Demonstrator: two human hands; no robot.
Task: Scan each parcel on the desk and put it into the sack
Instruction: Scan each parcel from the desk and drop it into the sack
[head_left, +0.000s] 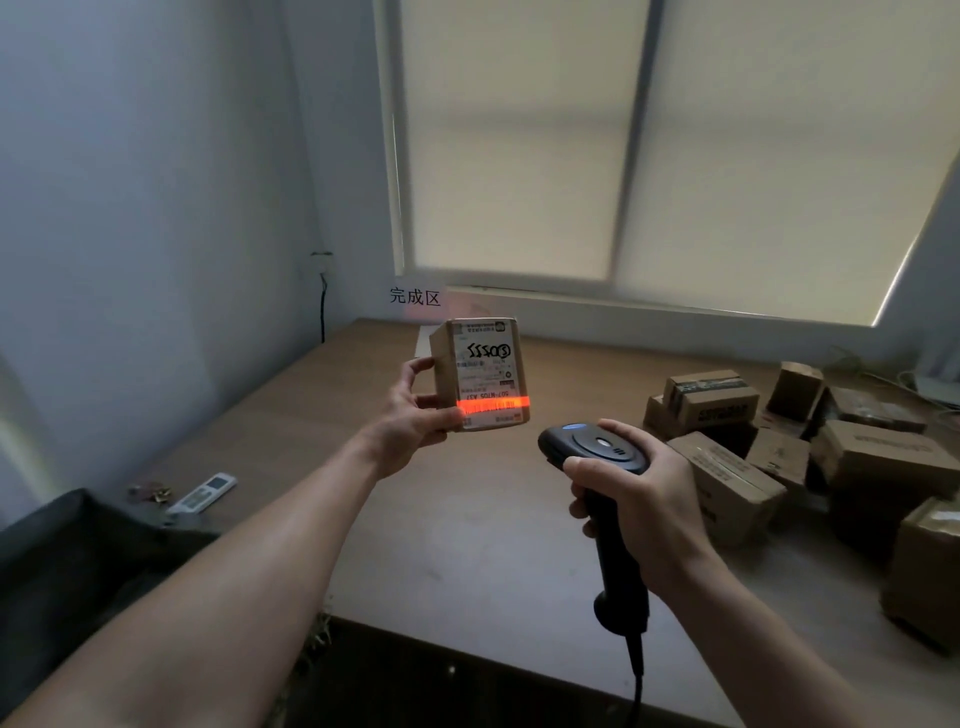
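Hands: parcel (480, 375) left, scanner (597, 457) right

The left hand (410, 410) holds a parcel (480, 375) upright above the surface (467, 519), label facing near. The right hand (641, 499) grips a scanner (597, 457); its red line crosses the label's barcode. More parcels (779, 447) lie right.

desk (467, 519) centre: free | R: parcel pile (779, 457) blocks | L edge: remote (202, 492)
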